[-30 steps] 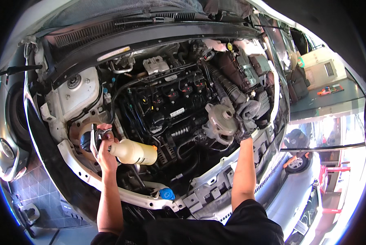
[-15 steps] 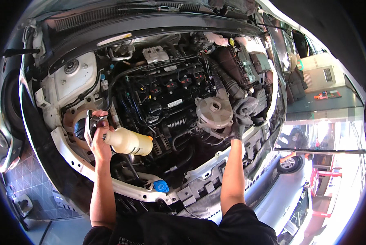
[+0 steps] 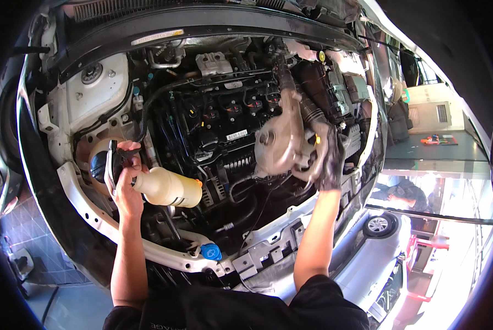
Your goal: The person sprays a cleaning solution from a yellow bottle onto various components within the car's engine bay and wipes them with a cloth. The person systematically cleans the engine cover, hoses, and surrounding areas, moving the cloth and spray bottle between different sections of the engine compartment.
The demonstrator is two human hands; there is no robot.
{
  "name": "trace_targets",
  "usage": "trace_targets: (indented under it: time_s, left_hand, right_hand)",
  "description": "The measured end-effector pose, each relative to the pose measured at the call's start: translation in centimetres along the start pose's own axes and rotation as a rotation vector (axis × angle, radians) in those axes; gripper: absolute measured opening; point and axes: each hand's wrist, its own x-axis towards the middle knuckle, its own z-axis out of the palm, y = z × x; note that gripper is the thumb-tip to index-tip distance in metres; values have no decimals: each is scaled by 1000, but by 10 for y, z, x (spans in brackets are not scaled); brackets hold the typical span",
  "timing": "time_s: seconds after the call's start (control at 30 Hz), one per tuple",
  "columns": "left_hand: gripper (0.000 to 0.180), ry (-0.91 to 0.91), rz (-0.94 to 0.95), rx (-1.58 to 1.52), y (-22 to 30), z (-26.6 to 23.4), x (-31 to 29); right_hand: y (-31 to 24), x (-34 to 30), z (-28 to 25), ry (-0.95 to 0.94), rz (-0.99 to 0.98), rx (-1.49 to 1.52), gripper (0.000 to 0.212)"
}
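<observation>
In my left hand (image 3: 127, 192), which is bare, I hold a trigger spray bottle (image 3: 172, 188) by its neck and trigger. The bottle is translucent with yellowish contents and lies tipped on its side, its base toward the engine. My right hand (image 3: 329, 168), in a dark work glove, grips the right side of a translucent, greyish-beige plastic tank (image 3: 276, 146). A long neck rises from the tank toward the back, and motion blurs it. It is held over the front right of the black engine (image 3: 227, 118); my gloved fingers are partly hidden.
A blue cap (image 3: 211, 252) sits on a filler neck at the front. The battery (image 3: 334, 91) is at the back right, a white strut tower (image 3: 92, 88) at the left. The raised bonnet (image 3: 455, 60) borders the right. A silver car (image 3: 370, 258) and a person (image 3: 408, 193) are beyond.
The tank has turned in my gloved hand, so its long neck now shows and its round opening no longer faces up. The spray bottle stays in my left hand, slightly further left.
</observation>
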Motion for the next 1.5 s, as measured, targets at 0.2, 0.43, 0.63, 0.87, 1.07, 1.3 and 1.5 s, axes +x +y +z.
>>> trace_targets:
  time_s: [0.2, 0.43, 0.63, 0.87, 1.07, 1.3, 1.5]
  left_hand:
    - [49, -1, -52, -11, 5, 6, 1]
    - [45, -61, -44, -27, 4, 1, 2]
    - [42, -59, -16, -31, 4, 0, 2]
    - [38, -52, -80, -88, 0, -2, 3]
    - [40, -113, -51, -34, -5, -6, 3]
    - [39, -46, -22, -38, -1, 8, -2]
    - [41, -59, -25, 31, -8, 2, -1]
  right_hand:
    - [11, 111, 17, 299, 223, 352, 40]
    - [18, 184, 17, 218, 226, 314, 39]
    - [13, 178, 18, 113, 197, 240, 38]
    - [-27, 79, 16, -136, 115, 77, 37]
    - [-80, 11, 58, -415, -111, -123, 36]
    - [-114, 11, 105, -511, -382, -199, 44]
    - [-98, 24, 110, -503, -450, -276, 45]
